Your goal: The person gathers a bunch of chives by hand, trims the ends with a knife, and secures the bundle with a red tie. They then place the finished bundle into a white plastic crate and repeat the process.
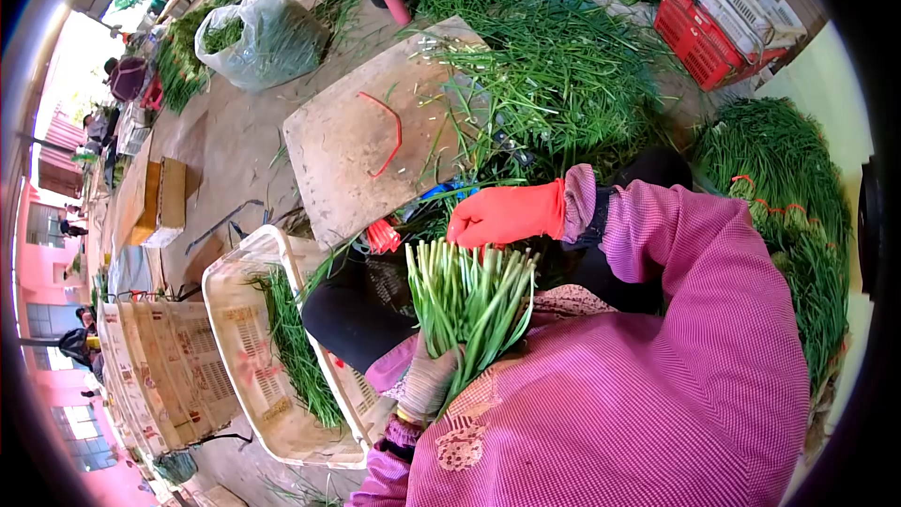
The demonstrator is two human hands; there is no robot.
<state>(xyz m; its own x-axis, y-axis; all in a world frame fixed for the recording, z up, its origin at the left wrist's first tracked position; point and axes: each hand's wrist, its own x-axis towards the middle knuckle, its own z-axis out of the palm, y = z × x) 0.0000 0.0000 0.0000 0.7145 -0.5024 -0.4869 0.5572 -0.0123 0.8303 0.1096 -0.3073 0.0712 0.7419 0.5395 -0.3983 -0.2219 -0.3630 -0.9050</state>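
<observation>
My left hand (428, 383), in a pale grey glove, is closed around the lower part of a bunch of green chives (474, 296). The pale cut ends of the stalks point up and away from me. My right hand (507, 214), in an orange-red rubber glove, curls its fingers just above those ends. Whatever its fingers hold, if anything, is hidden. Beside the bunch is a bundle of red ties (383, 237). A worn board (352, 169) lies ahead, with one red tie (398, 136) on it.
A large heap of loose greens (572, 75) lies beyond the board. At left stands a white plastic crate (282, 451) with greens inside. Tied bundles (779, 188) are stacked at right, near a red crate (690, 33). Farther off are a plastic bag (272, 42) and a pink bottle (395, 5).
</observation>
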